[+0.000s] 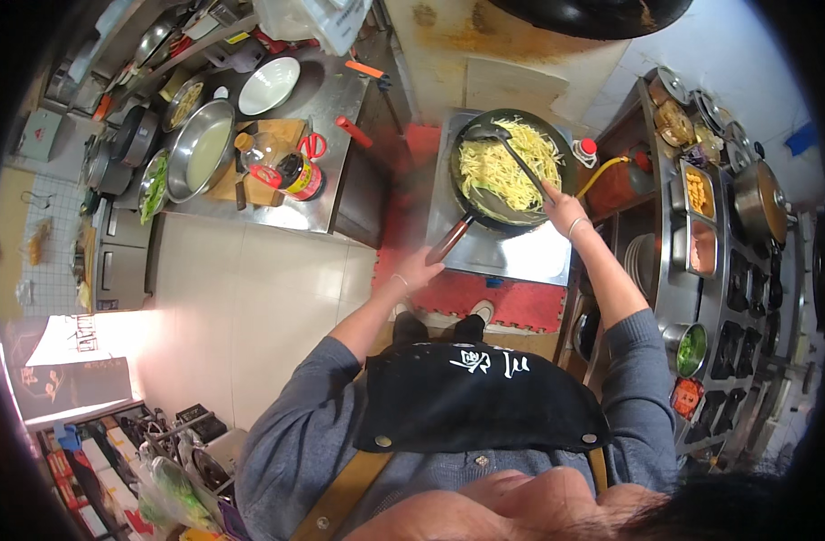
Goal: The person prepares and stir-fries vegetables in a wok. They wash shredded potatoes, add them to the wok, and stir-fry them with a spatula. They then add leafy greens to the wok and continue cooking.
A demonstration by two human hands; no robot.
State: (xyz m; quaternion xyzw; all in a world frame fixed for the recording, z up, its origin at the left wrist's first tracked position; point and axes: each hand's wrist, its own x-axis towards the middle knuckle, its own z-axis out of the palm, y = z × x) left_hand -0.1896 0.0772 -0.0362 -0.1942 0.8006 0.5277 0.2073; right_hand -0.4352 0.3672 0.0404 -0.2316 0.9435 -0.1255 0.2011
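A dark frying pan (570,159) sits on a metal stove top (534,260) in front of me. Pale yellow shredded vegetables (520,159), with a few green bits, fill much of it. My left hand (419,270) is closed around the pan's brown handle (451,239). In my right hand (564,209) is the handle of a black ladle or spatula (520,162); its head lies over the shreds at the pan's upper left. A small bottle with a red cap (586,150) stands just right of the pan.
On the left steel counter (250,220) are a large metal bowl (206,149), a white bowl (269,86), a wooden board (270,195), a knife, red scissors and bottles. A rack on the right holds food trays (697,193), lidded pots and a bowl of greens (689,350). A black wok (595,13) is above.
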